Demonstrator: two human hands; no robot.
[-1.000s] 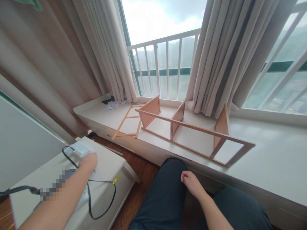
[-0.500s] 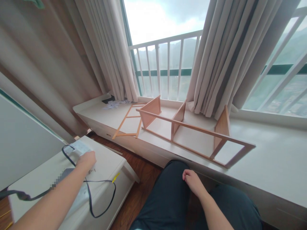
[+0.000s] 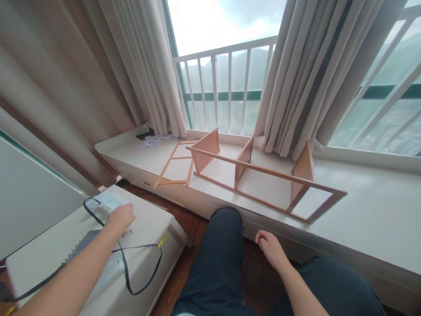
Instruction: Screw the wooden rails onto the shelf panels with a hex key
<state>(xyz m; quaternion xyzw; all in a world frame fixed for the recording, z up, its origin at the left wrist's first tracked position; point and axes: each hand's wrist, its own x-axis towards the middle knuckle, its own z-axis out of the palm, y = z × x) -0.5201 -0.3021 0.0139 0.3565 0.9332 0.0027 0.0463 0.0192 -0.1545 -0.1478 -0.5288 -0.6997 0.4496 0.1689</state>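
My left hand point(image 3: 121, 217) is over the white cabinet top point(image 3: 144, 210), its fingers curled down and closed; whatever they pinch, if anything, is hidden under the hand. Small metal pieces like screws point(image 3: 127, 233) lie just below it. Beside it on the left are a clear plastic bag point(image 3: 110, 199) and a black cable point(image 3: 94, 213). My right hand point(image 3: 268, 246) hovers between my knees in a loose fist, with no object showing in it. Ahead, a wooden shelf frame point(image 3: 263, 167) lies on its side on the white window ledge point(image 3: 368, 210), apart from both hands.
A slim wooden ladder-like frame point(image 3: 179, 158) lies left of the shelf frame, partly over the ledge edge. White scraps point(image 3: 154, 141) sit farther back. A grey flat device point(image 3: 85, 245) and a yellow cable tie point(image 3: 162, 241) are on the cabinet side. Curtains point(image 3: 296, 79) hang behind.
My left hand has shifted slightly right and up on the cabinet. My left knee has swung left, away from my right hand, which has moved slightly right. The view has tilted a little.
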